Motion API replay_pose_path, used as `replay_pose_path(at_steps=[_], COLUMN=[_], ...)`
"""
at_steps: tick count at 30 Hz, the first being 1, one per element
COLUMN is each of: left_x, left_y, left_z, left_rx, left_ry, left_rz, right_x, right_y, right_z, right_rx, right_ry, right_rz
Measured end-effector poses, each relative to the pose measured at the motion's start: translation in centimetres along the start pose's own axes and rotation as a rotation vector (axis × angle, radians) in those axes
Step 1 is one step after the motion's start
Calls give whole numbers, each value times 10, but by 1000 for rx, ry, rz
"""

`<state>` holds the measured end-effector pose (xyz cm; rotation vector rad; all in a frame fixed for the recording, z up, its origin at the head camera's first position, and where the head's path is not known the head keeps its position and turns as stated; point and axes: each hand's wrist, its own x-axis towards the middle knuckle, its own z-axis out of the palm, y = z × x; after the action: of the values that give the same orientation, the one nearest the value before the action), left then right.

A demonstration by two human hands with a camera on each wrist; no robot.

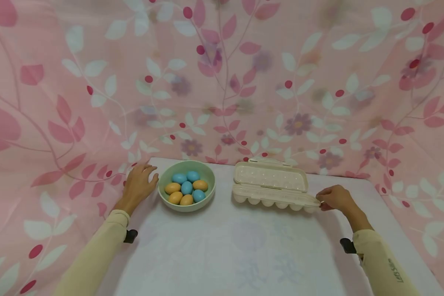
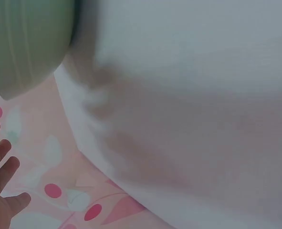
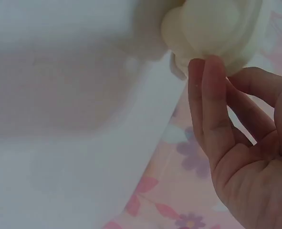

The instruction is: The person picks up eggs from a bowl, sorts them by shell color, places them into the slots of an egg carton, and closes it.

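On the white table [image 1: 222, 255], as my head view shows it, a green bowl [image 1: 184, 165] sits toward the left and a cream egg carton [image 1: 270, 179] lies to the right, well apart from it. The bowl holds four blue eggs [image 1: 187, 188] and four orange eggs [image 1: 173, 188], mixed together. The carton is unfolded, its far half showing rows of round hollows with a handle [image 1: 270, 161] along the back edge, its near half lined with bulging cups. My left hand [image 1: 138, 183] hangs just beside the bowl's left side, fingers relaxed and holding nothing. My right hand [image 1: 336, 199] is at the carton's right end, pinching it there. Pale yellow sleeves [image 1: 96, 255] cover both my forearms, the right one printed with dark lettering, and a black piece [image 1: 131, 236] shows by each cuff. Pink floral cloth [image 1: 225, 82] rises behind the table. From my left wrist, the bowl's outer wall fills the upper left corner, and my fingers spread at the lower left edge, with a gap between them and the bowl; much of that hand is cut off. From my right wrist, the carton's rounded end comes in at the top, two fingertips [image 3: 214, 67] against it while other fingers reach behind; I can't quite make out where each of those sits.
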<state>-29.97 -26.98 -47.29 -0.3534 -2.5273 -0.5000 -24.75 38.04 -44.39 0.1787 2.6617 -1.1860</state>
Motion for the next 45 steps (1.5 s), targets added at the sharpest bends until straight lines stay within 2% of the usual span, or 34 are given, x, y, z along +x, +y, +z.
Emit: replay_pose_path(at_steps=[7,11,14,16,19,24,29,33,36,39,45], left_x=[-9,-9,-9,-8,-8,-10,-10,-10,-11,-12,-10], left_y=[-2,-3,-3,-2,-1,-1,-1,-3,-4,-4,1], left_z=[3,2,1,0,-1,1,1,2,2,3,7], left_rx=[14,10,-5,-21,-39,-52,-60,-79,-93,-102,-129], left_ry=[-28,-35,-51,-60,-61,-57,-58,-43,-39,-55,-76], left_rz=[-32,-43,-69,-85,-89,-76,-80,-87,-98,-109,-95], right_x=[-3,-6,-9,-10,-13,-16,-17,-21,-23,-23,-23], right_y=[9,17,23,26,29,36,49,57,58,56,57], right_z=[7,7,6,6,7,11,18,24,26,26,23], right_rx=[102,301,458,514,531,496,535,569,560,538,512], right_ry=[-4,-58,-90,-101,-99,-113,-116,-129,-136,-124,-134], right_rz=[31,67,127,156,178,158,144,91,36,17,59])
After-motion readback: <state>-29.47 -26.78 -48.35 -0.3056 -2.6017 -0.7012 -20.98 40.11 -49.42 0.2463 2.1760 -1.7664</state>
